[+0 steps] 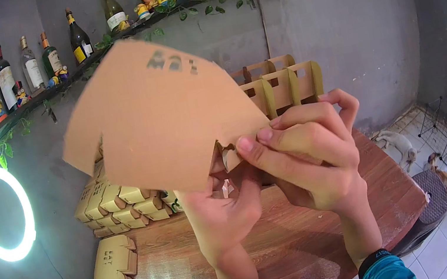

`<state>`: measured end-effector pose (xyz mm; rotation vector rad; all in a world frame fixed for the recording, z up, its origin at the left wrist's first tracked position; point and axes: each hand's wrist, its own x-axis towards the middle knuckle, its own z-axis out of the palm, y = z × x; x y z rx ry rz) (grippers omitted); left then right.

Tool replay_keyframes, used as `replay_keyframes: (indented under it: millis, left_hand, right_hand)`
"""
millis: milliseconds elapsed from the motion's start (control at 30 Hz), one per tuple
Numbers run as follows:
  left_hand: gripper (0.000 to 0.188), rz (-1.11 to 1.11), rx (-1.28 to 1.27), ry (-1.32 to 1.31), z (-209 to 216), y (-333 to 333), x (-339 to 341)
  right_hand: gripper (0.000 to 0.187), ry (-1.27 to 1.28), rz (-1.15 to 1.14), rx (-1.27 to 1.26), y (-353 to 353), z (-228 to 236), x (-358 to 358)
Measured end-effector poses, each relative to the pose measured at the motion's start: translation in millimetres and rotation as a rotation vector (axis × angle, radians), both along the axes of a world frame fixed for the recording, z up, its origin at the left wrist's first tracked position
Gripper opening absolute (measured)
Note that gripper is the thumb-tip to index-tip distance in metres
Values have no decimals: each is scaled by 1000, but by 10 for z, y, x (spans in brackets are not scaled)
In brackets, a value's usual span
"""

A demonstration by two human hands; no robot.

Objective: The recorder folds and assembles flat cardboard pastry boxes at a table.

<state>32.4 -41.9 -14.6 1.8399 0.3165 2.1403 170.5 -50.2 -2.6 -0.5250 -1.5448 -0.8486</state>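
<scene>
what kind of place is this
Perhaps a room in a home or small café, used as a workspace: cardboard boxes are piled on a wood-look table, while bottles and small yellow figurines line a wall shelf.

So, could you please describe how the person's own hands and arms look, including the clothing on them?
The left hand and right hand are bare, with no glove or watch showing. Both forearms enter teal sleeves that end in dark cuffs; the right cuff carries a small pale marking. The left fingers are mostly hidden.
</scene>
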Motion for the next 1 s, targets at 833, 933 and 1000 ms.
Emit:
replay_keyframes:
  millis: [833, 933, 1000]
  left_hand:
    - [29, -64, 203, -171, -65, 22, 88]
    - [26, 28, 222, -144, -87, 58, 93]
    - [25, 100, 232, -113, -115, 89, 54]
  right_hand:
    - [33, 111, 640, -181, 65, 147, 169]
    - [31, 10, 483, -133, 30, 139, 242]
    - [29, -11, 373, -135, -67, 146, 261]
